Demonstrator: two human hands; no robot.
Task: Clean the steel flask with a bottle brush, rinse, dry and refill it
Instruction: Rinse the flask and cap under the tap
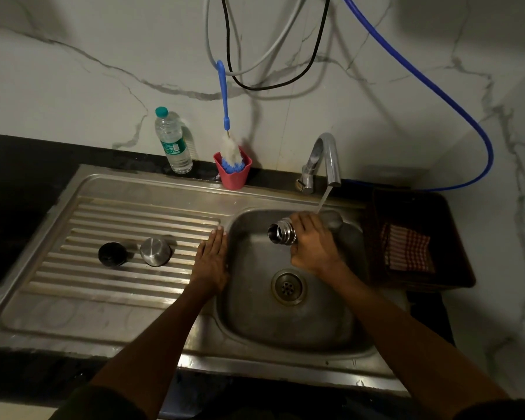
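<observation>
My right hand is wrapped round the flask, fingers curled over its body, holding it on its side over the basin with the threaded mouth pointing toward 9 o'clock. The tap at 12 is running, and the stream lands at about my knuckles or the flask's far side, I can't tell which. My left hand lies flat on the ribbed drainboard edge at 9 o'clock of the basin, fingers straight, gripping nothing. The steel cup and black cap sit just beside each other on the drainboard, farther out at 9. The brush stands in the pink holder at 11 o'clock behind the sink, untouched, so I judge this a rinse or pre-wet step. To do it well I'd tip the mouth up under the stream so water goes inside rather than off the shell, keep a firm grip since wet steel slips, then swirl and pour toward the drain. The checked cloth at 3 o'clock is within reach for drying, and the water bottle at 10 o'clock looks meant for the refill.
</observation>
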